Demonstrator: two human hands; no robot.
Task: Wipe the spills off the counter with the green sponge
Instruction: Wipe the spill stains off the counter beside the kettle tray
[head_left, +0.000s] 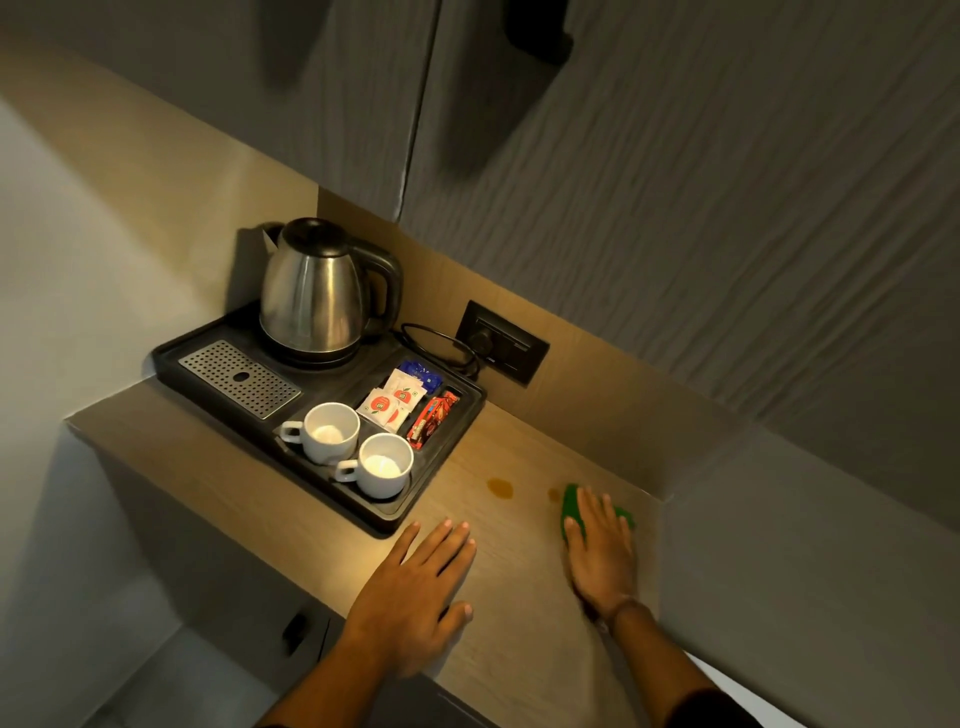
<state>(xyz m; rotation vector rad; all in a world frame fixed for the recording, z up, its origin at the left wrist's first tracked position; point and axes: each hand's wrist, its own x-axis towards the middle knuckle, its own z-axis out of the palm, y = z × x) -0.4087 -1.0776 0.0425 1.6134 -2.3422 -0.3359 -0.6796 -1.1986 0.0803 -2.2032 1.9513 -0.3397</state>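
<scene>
While the green sponge (571, 501) lies flat on the counter (519, 623), right hand (602, 551) presses it, fingers extended, none curled around it.
Spills (500, 488) just left, unwiped; left hand (415, 587) splayed flat, empty, likely bracing, beside the tray (395, 522).

- bare counter (519, 587) runs open between the left hand (415, 592), flat by the front edge, and the right hand (602, 551), flat on the green sponge (571, 501).
- two spills (500, 487) lie on open wood ahead of the hands, nothing over them.
- the black tray (395, 514) with its cups (382, 470) blocks the left side.
- back wall (597, 415) and right side wall (779, 571) close the corner beside the sponge.
</scene>
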